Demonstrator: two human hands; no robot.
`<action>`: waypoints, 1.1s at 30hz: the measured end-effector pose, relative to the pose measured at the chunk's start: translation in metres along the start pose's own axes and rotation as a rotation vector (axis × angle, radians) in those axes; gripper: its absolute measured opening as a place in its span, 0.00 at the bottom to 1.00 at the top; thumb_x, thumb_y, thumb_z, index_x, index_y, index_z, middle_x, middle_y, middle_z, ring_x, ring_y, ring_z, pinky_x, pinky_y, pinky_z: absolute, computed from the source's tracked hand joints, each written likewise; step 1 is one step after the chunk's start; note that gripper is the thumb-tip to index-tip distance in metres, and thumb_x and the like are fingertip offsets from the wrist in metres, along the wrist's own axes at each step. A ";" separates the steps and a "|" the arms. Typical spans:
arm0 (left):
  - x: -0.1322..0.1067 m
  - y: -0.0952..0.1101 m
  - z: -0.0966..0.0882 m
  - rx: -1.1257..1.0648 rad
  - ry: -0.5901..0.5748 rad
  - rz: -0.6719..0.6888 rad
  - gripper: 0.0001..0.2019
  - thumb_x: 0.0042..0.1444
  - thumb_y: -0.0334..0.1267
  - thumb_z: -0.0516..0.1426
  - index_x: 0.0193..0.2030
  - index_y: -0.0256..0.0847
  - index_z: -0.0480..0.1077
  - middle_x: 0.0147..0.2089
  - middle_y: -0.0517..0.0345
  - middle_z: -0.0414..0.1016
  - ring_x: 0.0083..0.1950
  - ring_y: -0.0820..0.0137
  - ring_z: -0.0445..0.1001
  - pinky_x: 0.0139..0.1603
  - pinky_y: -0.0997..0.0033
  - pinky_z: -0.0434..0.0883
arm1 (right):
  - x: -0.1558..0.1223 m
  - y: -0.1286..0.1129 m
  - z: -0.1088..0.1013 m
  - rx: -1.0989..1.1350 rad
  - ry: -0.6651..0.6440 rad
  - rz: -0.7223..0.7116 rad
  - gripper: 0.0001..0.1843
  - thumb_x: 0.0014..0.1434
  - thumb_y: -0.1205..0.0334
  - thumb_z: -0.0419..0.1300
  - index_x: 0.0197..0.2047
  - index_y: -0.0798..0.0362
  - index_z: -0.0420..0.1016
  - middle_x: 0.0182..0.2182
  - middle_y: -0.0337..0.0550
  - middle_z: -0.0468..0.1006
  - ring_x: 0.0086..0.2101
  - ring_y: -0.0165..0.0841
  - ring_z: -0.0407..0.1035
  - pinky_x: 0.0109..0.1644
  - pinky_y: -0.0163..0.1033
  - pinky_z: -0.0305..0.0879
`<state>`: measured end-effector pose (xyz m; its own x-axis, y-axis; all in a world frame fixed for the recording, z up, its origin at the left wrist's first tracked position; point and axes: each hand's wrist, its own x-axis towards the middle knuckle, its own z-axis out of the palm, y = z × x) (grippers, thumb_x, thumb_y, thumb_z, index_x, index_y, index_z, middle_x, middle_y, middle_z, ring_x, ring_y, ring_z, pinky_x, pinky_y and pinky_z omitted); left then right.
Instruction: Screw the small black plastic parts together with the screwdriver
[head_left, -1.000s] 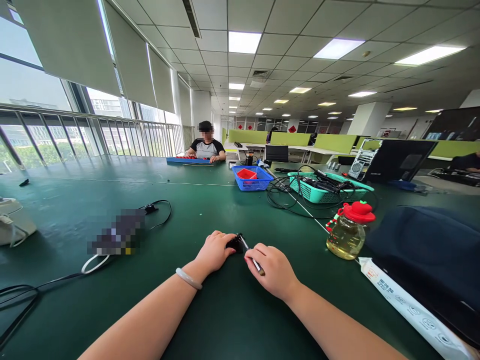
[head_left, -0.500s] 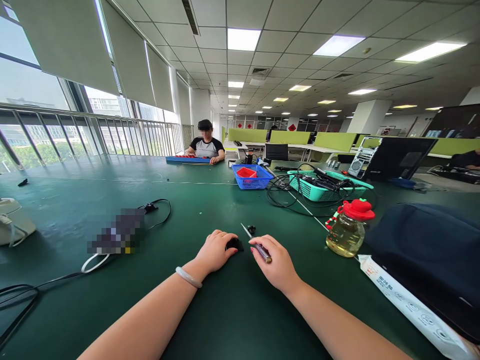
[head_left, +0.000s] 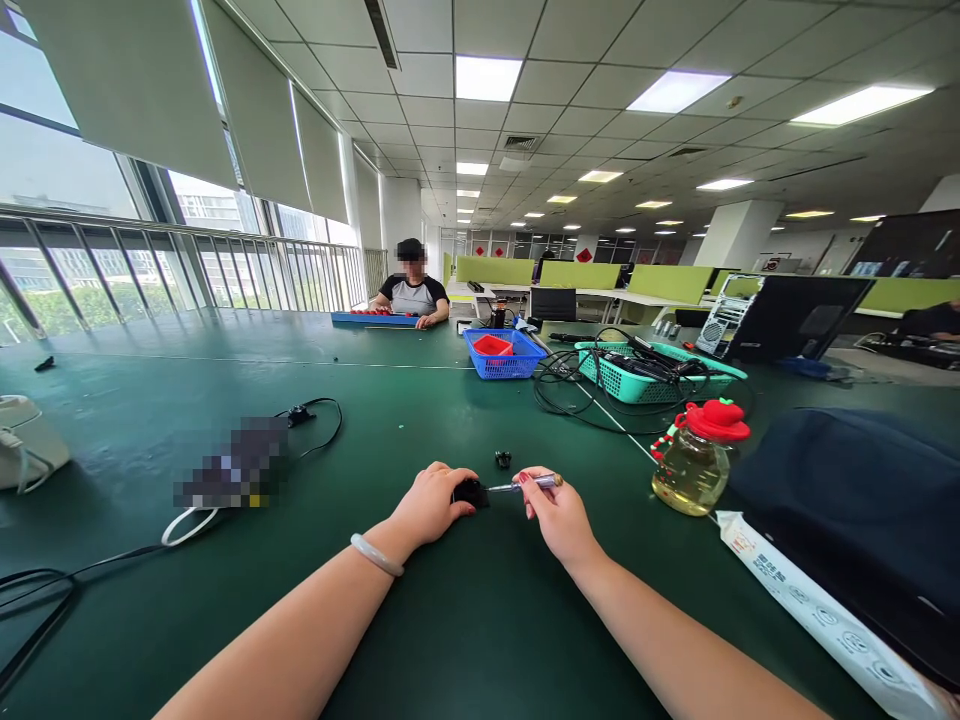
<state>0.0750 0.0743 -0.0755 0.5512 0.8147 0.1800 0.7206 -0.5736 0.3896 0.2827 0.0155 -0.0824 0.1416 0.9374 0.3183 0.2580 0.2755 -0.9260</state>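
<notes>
The left hand (head_left: 433, 503) clamps a small black part (head_left: 472, 492), partly hidden beneath it; the right hand (head_left: 561, 515) grips a screwdriver (head_left: 551, 481), its tip's contact indistinct.

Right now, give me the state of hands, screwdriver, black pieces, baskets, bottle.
Left hand: holding black part
Black part: partly hidden
Right hand: gripping screwdriver
Screwdriver: nearly level, tip at black part
Small black piece: unheld
Blue basket: open, red tray inside
Green basket: open, cables inside
Bottle: capped, liquid inside
</notes>
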 end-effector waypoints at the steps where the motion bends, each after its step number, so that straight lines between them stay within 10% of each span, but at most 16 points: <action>1: 0.000 0.000 0.000 -0.001 -0.004 0.000 0.21 0.56 0.40 0.62 0.57 0.48 0.70 0.52 0.55 0.78 0.58 0.58 0.68 0.61 0.57 0.65 | 0.000 0.000 0.000 -0.003 -0.001 0.005 0.30 0.56 0.32 0.55 0.35 0.53 0.74 0.19 0.37 0.66 0.22 0.32 0.63 0.27 0.38 0.60; 33: -0.004 0.004 -0.006 0.092 -0.002 0.014 0.20 0.57 0.47 0.60 0.56 0.46 0.72 0.47 0.50 0.78 0.50 0.58 0.74 0.54 0.59 0.69 | -0.003 -0.020 0.008 -0.253 0.027 -0.124 0.24 0.60 0.39 0.53 0.30 0.51 0.76 0.22 0.42 0.75 0.24 0.34 0.68 0.29 0.38 0.61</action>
<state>0.0734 0.0692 -0.0693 0.5623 0.8064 0.1833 0.7482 -0.5905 0.3025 0.2690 0.0088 -0.0665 0.1189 0.8927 0.4346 0.5052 0.3224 -0.8005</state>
